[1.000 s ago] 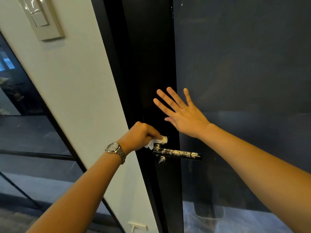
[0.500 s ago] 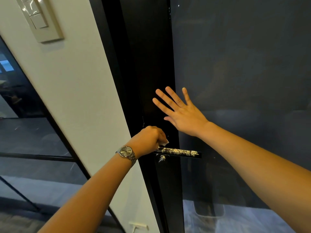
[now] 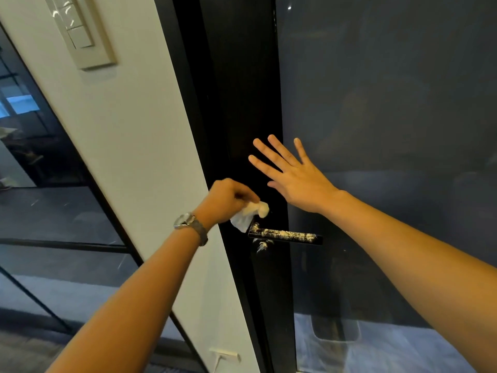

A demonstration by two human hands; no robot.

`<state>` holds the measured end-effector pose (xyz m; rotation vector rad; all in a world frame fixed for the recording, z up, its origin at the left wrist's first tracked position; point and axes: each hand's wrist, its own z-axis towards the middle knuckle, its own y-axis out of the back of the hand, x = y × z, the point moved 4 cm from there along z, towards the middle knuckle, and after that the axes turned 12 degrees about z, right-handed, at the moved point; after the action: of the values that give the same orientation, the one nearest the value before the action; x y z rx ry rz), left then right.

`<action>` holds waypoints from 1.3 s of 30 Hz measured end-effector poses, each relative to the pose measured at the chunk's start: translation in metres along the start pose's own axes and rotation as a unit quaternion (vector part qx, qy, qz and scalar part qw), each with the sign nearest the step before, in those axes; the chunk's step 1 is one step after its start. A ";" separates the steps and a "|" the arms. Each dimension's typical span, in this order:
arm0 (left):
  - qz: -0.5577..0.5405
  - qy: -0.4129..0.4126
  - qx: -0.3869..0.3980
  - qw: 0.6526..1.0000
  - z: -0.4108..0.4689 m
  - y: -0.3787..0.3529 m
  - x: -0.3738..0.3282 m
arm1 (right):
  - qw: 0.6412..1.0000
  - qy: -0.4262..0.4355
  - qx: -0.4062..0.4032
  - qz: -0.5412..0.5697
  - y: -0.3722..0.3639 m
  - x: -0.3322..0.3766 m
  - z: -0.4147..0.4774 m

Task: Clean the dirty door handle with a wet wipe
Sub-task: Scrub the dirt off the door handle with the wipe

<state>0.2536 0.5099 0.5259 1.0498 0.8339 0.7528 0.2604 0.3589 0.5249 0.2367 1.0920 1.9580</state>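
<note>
A black lever door handle (image 3: pixel 286 235) sticks out to the right from the black door frame (image 3: pixel 242 103), its top speckled with pale crusty dirt. My left hand (image 3: pixel 228 200), with a metal watch on the wrist, grips a crumpled white wet wipe (image 3: pixel 251 215) just above and left of the handle's pivot end. The wipe hangs close over the handle's left end; I cannot tell whether it touches. My right hand (image 3: pixel 291 175) lies flat with fingers spread against the door, above the handle.
The door's dark glass panel (image 3: pixel 390 130) fills the right side. A white wall strip (image 3: pixel 129 135) with a beige switch plate (image 3: pixel 80 30) runs left of the frame, with a wall socket (image 3: pixel 224 355) low down. Dark glass partitions (image 3: pixel 40 211) lie further left.
My left hand has lifted up and left off the handle's pivot end, and more of the wipe shows below it. My right hand has stayed flat on the door.
</note>
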 end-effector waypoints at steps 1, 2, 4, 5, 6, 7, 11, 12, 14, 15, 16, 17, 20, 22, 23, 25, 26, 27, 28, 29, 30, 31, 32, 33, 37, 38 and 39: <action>-0.016 0.005 -0.002 1.000 -0.001 0.010 0.002 | 0.998 -0.001 0.012 0.057 0.005 0.003 -0.001; -0.033 0.008 0.000 0.999 -0.003 0.019 0.001 | 0.992 -0.011 0.027 0.124 0.010 0.006 -0.002; -0.082 0.009 0.004 0.997 -0.007 0.038 -0.002 | 0.964 -0.053 0.023 0.258 0.020 0.011 -0.005; -0.112 0.007 0.003 0.994 -0.009 0.047 -0.004 | 0.940 -0.094 0.004 0.329 0.025 0.013 -0.005; -0.133 0.002 0.001 0.991 -0.011 0.054 -0.007 | 0.902 -0.145 -0.014 0.406 0.032 0.014 -0.004; -0.144 -0.003 -0.002 0.990 -0.013 0.060 -0.010 | 0.853 -0.196 -0.020 0.484 0.037 0.015 -0.004; -0.139 -0.014 -0.012 0.990 -0.016 0.070 -0.027 | 0.712 -0.282 0.075 0.638 0.046 0.020 0.002; -0.140 -0.013 -0.015 0.990 -0.017 0.071 -0.029 | 0.708 -0.279 0.090 0.642 0.047 0.020 0.003; -0.144 -0.004 -0.019 0.989 -0.018 0.073 -0.031 | 0.703 -0.274 0.094 0.649 0.047 0.018 0.003; -0.145 0.002 -0.018 0.989 -0.019 0.074 -0.030 | 0.701 -0.273 0.093 0.653 0.046 0.018 0.003; -0.144 0.006 -0.016 0.989 -0.020 0.074 -0.031 | 0.699 -0.274 0.093 0.654 0.047 0.017 0.002; -0.142 0.008 -0.013 0.990 -0.021 0.075 -0.031 | 0.700 -0.275 0.097 0.652 0.047 0.017 0.001; -0.143 0.013 0.005 0.990 -0.024 0.078 -0.034 | 0.709 -0.276 0.093 0.642 0.053 0.017 0.000; -0.134 0.020 0.041 0.990 -0.027 0.077 -0.030 | 0.711 -0.287 0.072 0.638 0.054 0.013 0.000; -0.118 0.026 0.067 0.990 -0.029 0.075 -0.027 | 0.704 -0.300 0.059 0.641 0.055 0.011 -0.001; -0.084 0.043 0.105 0.990 -0.033 0.069 -0.019 | 0.665 -0.331 0.030 0.669 0.056 0.006 -0.005; -0.075 0.059 0.114 0.989 -0.033 0.066 -0.015 | 0.638 -0.339 0.020 0.691 0.056 0.004 -0.007; -0.063 0.078 0.116 0.988 -0.034 0.063 -0.013 | 0.618 -0.339 0.019 0.709 0.057 0.005 -0.008; -0.040 0.094 0.121 0.987 -0.035 0.059 -0.013 | 0.608 -0.334 0.026 0.720 0.057 0.006 -0.008; -0.013 0.106 0.131 0.986 -0.034 0.056 -0.014 | 0.606 -0.327 0.037 0.724 0.057 0.010 -0.007; 0.009 0.115 0.135 0.984 -0.032 0.053 -0.015 | 0.611 -0.321 0.047 0.722 0.057 0.013 -0.005; 0.010 0.119 0.120 0.986 -0.030 0.051 -0.018 | 0.622 -0.316 0.054 0.714 0.058 0.017 -0.003; -0.003 0.115 0.080 0.990 -0.027 0.053 -0.022 | 0.638 -0.312 0.056 0.701 0.058 0.020 0.000; -0.052 0.121 0.038 0.991 -0.026 0.056 -0.025 | 0.657 -0.312 0.054 0.684 0.059 0.022 0.002; -0.307 0.108 0.045 0.944 -0.029 0.058 -0.031 | 0.714 -0.324 0.004 0.621 0.060 0.018 0.007; -0.286 0.082 0.071 0.952 -0.031 0.054 -0.033 | 0.720 -0.321 -0.004 0.615 0.061 0.016 0.006; -0.243 0.060 0.090 0.964 -0.034 0.049 -0.034 | 0.720 -0.315 -0.007 0.618 0.062 0.016 0.006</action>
<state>0.2015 0.5108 0.5707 0.9104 1.2263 0.3279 0.2170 0.3590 0.5725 1.8761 0.3725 2.5846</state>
